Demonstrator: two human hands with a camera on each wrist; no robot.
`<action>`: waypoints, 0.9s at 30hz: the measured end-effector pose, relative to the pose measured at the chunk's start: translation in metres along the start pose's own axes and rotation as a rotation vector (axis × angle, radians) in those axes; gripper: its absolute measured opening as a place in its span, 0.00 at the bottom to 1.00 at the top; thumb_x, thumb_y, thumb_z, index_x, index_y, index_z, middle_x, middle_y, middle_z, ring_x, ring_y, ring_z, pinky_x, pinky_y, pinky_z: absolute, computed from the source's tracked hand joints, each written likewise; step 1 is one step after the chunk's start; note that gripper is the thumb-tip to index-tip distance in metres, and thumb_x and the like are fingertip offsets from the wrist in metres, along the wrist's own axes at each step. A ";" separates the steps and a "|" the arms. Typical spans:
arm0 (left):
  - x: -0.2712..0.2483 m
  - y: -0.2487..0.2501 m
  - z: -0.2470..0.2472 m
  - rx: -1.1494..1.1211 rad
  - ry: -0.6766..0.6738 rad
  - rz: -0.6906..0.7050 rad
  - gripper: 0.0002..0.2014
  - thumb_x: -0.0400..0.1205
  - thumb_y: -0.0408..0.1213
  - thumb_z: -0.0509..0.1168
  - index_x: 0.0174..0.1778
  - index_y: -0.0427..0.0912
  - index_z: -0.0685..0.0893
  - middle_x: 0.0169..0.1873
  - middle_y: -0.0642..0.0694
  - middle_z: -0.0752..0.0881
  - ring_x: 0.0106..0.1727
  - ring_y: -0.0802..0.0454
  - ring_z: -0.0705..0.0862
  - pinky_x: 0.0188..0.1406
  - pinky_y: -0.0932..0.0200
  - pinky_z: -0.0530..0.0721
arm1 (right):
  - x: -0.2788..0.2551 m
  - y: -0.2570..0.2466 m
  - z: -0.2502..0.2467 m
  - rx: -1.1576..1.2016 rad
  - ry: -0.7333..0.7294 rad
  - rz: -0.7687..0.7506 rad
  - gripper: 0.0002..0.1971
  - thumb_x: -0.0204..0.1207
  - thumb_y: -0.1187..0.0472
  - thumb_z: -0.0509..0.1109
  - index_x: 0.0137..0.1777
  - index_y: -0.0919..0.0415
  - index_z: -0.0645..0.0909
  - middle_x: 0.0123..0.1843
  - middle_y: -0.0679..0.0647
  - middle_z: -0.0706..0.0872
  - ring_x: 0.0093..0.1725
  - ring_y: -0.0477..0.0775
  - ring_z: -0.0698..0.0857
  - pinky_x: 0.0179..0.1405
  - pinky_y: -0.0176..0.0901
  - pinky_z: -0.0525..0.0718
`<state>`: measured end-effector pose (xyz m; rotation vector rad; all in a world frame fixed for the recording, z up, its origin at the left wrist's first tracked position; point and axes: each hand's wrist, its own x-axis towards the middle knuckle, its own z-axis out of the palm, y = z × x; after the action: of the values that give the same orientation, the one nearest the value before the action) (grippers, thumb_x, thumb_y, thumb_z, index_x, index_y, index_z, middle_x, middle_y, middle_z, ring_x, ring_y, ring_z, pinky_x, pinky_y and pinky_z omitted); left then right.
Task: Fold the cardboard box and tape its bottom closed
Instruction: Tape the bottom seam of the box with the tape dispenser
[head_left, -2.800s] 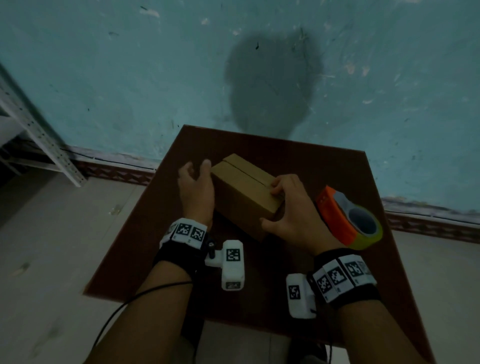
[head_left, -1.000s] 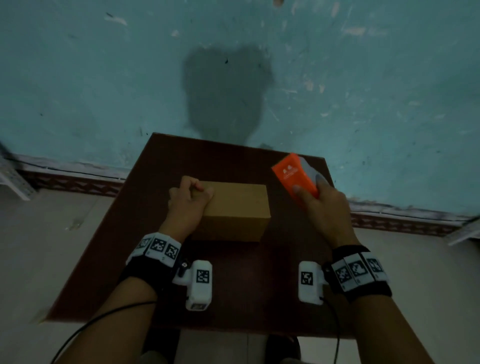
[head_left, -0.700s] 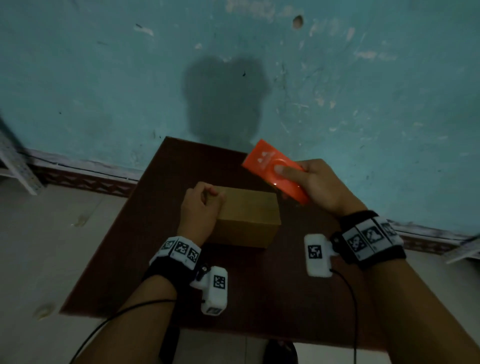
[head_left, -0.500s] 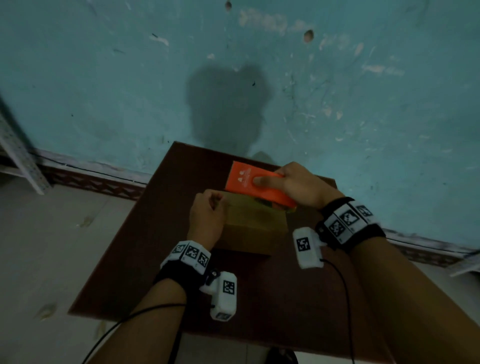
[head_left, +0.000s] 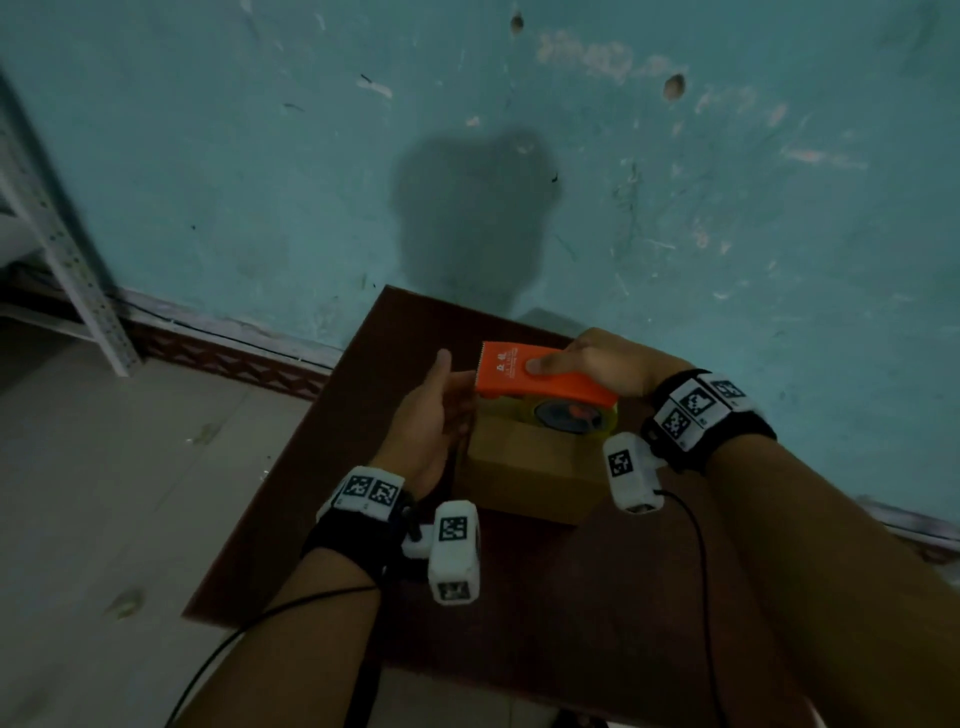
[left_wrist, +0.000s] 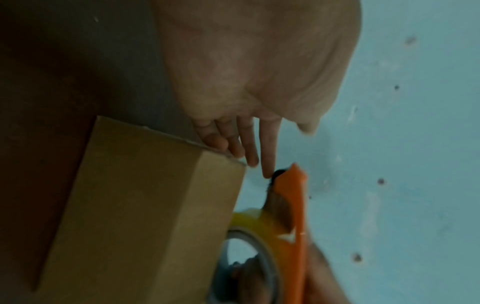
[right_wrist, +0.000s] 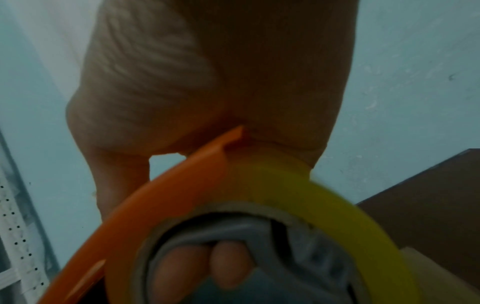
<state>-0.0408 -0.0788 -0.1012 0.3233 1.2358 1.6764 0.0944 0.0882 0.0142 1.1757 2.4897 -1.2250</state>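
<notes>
A small brown cardboard box lies on the dark brown table. My right hand grips an orange tape dispenser with a yellowish tape roll, holding it just over the box's top. Two fingers curl inside the roll's core in the right wrist view. My left hand is at the box's left end, its fingers straight. The fingertips reach the dispenser's toothed front end near the box's top corner.
The table stands against a teal wall. A white perforated metal shelf post rises at the far left. Tiled floor lies left of the table. A cable runs from my right wrist camera across the table.
My right hand picked the dispenser up from the table's right side and carried it left over the box. My left hand opened from a fist and reached up to the dispenser's front.
</notes>
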 end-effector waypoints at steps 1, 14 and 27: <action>-0.001 0.002 -0.002 -0.006 -0.018 0.003 0.27 0.94 0.57 0.57 0.68 0.39 0.90 0.60 0.40 0.95 0.62 0.44 0.92 0.59 0.49 0.83 | 0.002 0.000 0.000 -0.007 -0.004 -0.001 0.23 0.79 0.41 0.78 0.47 0.64 0.89 0.37 0.58 0.95 0.31 0.53 0.91 0.44 0.47 0.89; 0.003 0.001 -0.003 -0.134 -0.052 -0.029 0.11 0.93 0.40 0.64 0.62 0.42 0.91 0.51 0.46 0.96 0.57 0.51 0.92 0.58 0.54 0.84 | 0.006 -0.002 0.004 -0.050 0.011 -0.009 0.19 0.79 0.40 0.77 0.44 0.58 0.90 0.31 0.49 0.94 0.28 0.44 0.91 0.43 0.43 0.85; 0.003 0.003 0.001 -0.155 0.007 -0.068 0.17 0.91 0.43 0.68 0.70 0.36 0.89 0.49 0.45 0.92 0.47 0.54 0.88 0.52 0.57 0.83 | 0.009 0.004 0.001 -0.045 0.004 -0.040 0.23 0.76 0.37 0.76 0.49 0.59 0.90 0.41 0.54 0.96 0.32 0.48 0.93 0.46 0.44 0.87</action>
<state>-0.0429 -0.0760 -0.0997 0.1797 1.1026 1.7040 0.0911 0.0938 0.0070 1.1249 2.5413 -1.1712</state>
